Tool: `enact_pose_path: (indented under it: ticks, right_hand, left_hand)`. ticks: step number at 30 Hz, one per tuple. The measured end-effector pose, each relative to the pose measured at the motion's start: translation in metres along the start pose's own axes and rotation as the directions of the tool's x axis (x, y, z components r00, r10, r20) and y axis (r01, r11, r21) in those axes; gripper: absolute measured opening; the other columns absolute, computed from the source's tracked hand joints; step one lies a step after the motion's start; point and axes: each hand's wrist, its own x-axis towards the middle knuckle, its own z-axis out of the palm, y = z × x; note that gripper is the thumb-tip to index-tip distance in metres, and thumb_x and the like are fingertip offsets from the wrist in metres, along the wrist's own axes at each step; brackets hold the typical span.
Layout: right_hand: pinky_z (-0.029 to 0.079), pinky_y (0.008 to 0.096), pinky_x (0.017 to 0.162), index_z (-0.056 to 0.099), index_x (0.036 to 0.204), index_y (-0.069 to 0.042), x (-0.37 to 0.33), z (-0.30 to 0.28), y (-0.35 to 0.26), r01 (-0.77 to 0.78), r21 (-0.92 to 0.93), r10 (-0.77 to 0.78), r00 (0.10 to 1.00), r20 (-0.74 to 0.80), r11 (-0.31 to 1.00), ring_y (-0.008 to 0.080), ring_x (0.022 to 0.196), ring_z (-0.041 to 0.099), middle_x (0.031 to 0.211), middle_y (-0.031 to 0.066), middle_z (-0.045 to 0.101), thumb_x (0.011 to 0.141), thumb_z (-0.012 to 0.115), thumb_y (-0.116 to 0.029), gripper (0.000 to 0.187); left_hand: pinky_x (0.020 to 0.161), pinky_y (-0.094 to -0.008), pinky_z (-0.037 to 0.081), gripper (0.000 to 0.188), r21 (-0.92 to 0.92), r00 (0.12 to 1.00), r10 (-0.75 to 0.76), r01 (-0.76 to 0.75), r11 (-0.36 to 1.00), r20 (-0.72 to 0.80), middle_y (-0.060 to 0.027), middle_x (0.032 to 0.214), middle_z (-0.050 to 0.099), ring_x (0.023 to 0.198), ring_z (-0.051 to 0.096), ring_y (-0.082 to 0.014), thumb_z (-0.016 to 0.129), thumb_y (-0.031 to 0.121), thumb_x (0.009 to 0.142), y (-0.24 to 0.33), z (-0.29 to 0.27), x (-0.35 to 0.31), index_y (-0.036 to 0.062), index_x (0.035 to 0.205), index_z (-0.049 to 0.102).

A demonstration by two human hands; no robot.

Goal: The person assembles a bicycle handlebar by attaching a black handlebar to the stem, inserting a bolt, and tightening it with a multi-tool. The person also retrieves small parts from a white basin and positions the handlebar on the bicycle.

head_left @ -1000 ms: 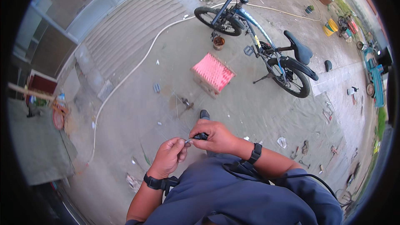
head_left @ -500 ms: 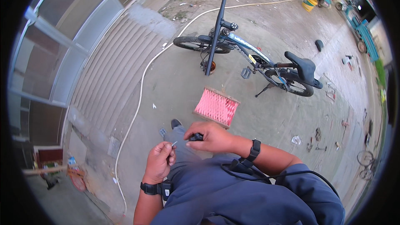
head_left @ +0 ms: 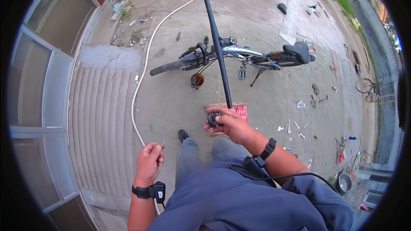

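Note:
My left hand (head_left: 150, 162) is closed, pinching a thin metal pin-like piece (head_left: 163, 143) that pokes out past the fingertips; its exact kind is too small to tell. In my right hand (head_left: 231, 126) is a black ring-shaped clamp (head_left: 212, 119), gripped between thumb and fingers. Just beyond that hand lies the near end of a bicycle's bare black handlebar (head_left: 217, 47); whether they touch I cannot tell. The bicycle (head_left: 248, 54) stands on its kickstand, front wheel to the left and saddle (head_left: 297, 53) to the right.
Partly hidden behind my right hand is a low stool with a pink-red woven seat (head_left: 241, 112). A brown pot (head_left: 197, 80) stands beside the front wheel. Scattered tools, including a wrench (head_left: 289, 126), lie on the right. A pale hose (head_left: 143, 72) runs past ribbed steps (head_left: 102, 124).
My view has turned toward the right and come closer to the bicycle. My hands are farther apart, and my right hand with the clamp is now at the handlebar's near end.

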Motion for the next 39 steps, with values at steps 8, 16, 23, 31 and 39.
enact_pose_path:
  ticks: [8,16,23,31,39]
  right_hand:
    - [0.048,0.0422,0.109,0.039,0.146,0.005,0.04,0.024,-0.03,0.139,0.361,-0.125,0.99,-0.061,0.922,0.0362,0.131,0.054,0.126,0.0161,0.057,0.101,0.042,-0.013,0.048]
    - [0.047,0.0465,0.11,0.04,0.147,-0.003,0.1,0.019,-0.054,0.288,0.47,-0.269,0.957,-0.109,0.834,0.0376,0.138,0.049,0.141,0.0183,0.053,0.102,0.052,-0.012,0.047]
    - [0.056,0.0443,0.098,0.038,0.152,-0.009,0.154,0.007,-0.087,0.271,0.46,-0.257,0.962,-0.093,0.845,0.0388,0.133,0.053,0.144,0.0134,0.053,0.103,0.056,-0.016,0.052]
    - [0.054,0.0387,0.103,0.049,0.143,-0.003,0.181,0.02,-0.085,0.44,0.513,-0.309,0.894,-0.324,0.737,0.0337,0.132,0.055,0.138,0.0119,0.058,0.102,0.06,-0.016,0.045]
    - [0.056,0.0368,0.099,0.054,0.137,-0.003,0.204,0.047,-0.078,0.58,0.354,-0.337,0.763,-0.551,0.734,0.0215,0.118,0.063,0.132,0.0092,0.061,0.1,0.064,-0.016,0.04]
  left_hand:
    - [0.054,-0.0228,0.038,0.019,0.053,0.989,-0.038,0.03,0.998,0.146,0.0017,0.071,0.054,0.06,0.049,-0.0071,0.062,0.019,0.102,0.076,0.003,0.071,-0.0001,0.101,0.062]
    - [0.056,-0.0205,0.038,0.019,0.336,0.921,-0.129,-0.002,0.942,0.367,0.0029,0.073,0.055,0.063,0.049,-0.0045,0.065,0.02,0.1,0.151,0.072,0.157,0.0013,0.101,0.065]
    - [0.058,-0.0199,0.04,0.021,0.492,0.913,-0.1,-0.119,0.862,0.395,0.0043,0.076,0.057,0.065,0.049,-0.0033,0.068,0.024,0.099,0.196,0.122,0.24,0.003,0.102,0.067]
    - [0.061,-0.0207,0.042,0.021,0.629,0.852,-0.224,-0.148,0.763,0.472,0.004,0.081,0.059,0.069,0.05,-0.0032,0.068,0.023,0.099,0.218,0.149,0.297,0.0025,0.102,0.068]
    - [0.069,-0.0244,0.047,0.017,0.677,0.717,-0.276,-0.355,0.645,0.64,0.0005,0.086,0.064,0.077,0.056,-0.0069,0.07,0.017,0.096,0.235,0.148,0.332,-0.0002,0.098,0.068]
